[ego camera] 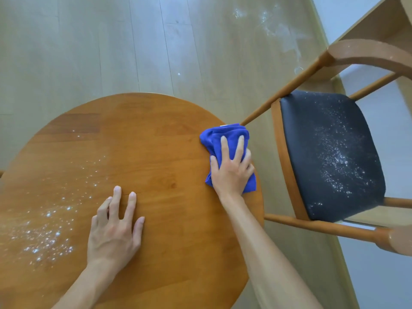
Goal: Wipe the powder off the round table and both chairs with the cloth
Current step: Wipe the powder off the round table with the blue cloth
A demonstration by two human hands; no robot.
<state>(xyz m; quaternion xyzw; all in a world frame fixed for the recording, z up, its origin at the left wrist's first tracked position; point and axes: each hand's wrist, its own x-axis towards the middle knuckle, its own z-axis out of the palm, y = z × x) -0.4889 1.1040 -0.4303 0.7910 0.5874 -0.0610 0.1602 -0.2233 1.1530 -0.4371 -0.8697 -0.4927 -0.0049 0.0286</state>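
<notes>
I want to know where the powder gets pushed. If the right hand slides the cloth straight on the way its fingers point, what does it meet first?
The right hand presses the blue cloth near the table's far-right edge. Just past it stands the chair's wooden leg, probably met first, though depth is unclear.

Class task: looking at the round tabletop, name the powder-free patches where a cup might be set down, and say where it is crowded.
The round table is bare across its far middle, between the powder at its left and the blue cloth at its right edge. Another bare patch lies between the left hand and the right hand. The left side is powder-strewn; the chair seat too.
</notes>
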